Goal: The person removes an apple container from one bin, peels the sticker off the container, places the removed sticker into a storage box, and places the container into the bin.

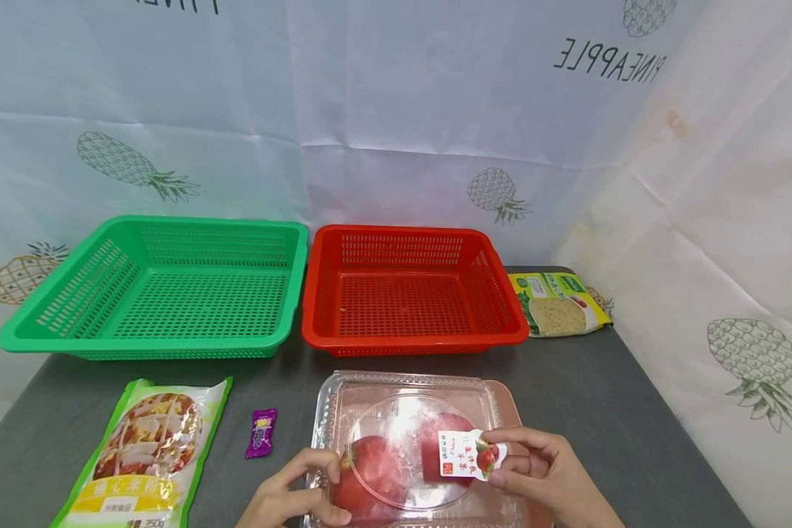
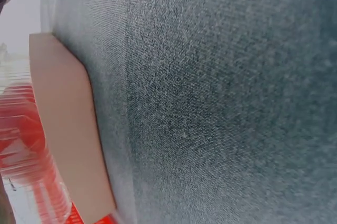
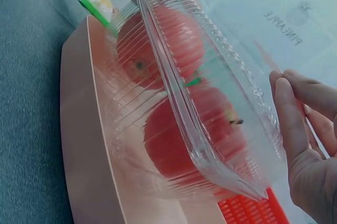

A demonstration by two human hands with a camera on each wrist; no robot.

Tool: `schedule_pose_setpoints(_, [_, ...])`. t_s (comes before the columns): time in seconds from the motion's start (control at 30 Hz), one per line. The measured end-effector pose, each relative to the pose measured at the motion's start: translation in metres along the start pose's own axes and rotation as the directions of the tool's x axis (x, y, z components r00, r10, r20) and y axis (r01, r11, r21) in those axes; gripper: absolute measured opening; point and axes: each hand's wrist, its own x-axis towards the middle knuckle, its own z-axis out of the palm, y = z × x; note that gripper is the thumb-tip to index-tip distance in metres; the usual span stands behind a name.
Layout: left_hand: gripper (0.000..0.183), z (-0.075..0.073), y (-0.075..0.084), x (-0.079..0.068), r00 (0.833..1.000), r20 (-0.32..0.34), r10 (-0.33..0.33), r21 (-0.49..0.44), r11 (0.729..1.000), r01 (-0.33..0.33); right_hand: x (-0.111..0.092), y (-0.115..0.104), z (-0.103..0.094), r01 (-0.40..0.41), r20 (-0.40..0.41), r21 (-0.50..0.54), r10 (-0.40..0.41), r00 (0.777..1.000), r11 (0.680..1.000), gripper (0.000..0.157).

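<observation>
A clear plastic clamshell box with two red apples inside lies in front of me, its lid down. Under it is a pinkish box, whose wall also shows in the left wrist view. My left hand grips the clamshell's left edge, thumb and fingers at its rim. Between the thumb and fingers of my right hand is pinched a white label printed with an apple picture and writing. The label is just over the right part of the lid; whether it touches the plastic I cannot tell.
Behind stand a green basket and a red basket. A green-edged food pouch and a small purple packet lie to the left on the dark table. A yellow-green packet lies back right, beside a pineapple-print curtain.
</observation>
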Motion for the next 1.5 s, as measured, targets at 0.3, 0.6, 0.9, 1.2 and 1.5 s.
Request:
schedule_pose_setpoints(0.3, [0.021, -0.009, 0.008, 0.000, 0.999, -0.053, 0.001, 0.031, 1.000, 0.000, 0.001, 0.000, -0.001, 0.058, 0.065, 0.086, -0.063, 0.996, 0.995, 0.044])
schedule_pose_setpoints(0.6, [0.026, -0.019, 0.020, -0.003, 0.993, -0.057, -0.101, 0.082, 0.991, 0.106, 0.000, -0.007, 0.000, 0.000, 0.013, 0.036, 0.000, 1.000, 0.999, 0.041])
schedule_pose_setpoints(0.9, [0.022, -0.026, 0.021, -0.005, 0.994, -0.110, -0.015, 0.091, 0.996, 0.025, 0.001, -0.008, -0.004, 0.011, 0.036, 0.058, -0.013, 0.999, 0.998, 0.043])
schedule_pose_setpoints(1.2, [0.021, -0.036, 0.026, -0.004, 0.985, -0.172, 0.015, 0.021, 1.000, -0.012, -0.003, -0.011, -0.011, -0.039, -0.003, 0.043, 0.039, 0.999, 0.998, 0.042])
schedule_pose_setpoints(1.5, [0.024, -0.039, 0.030, -0.015, 0.975, -0.219, -0.030, -0.051, 0.998, 0.019, -0.003, -0.007, -0.016, 0.007, 0.062, 0.092, -0.012, 0.998, 0.996, 0.044])
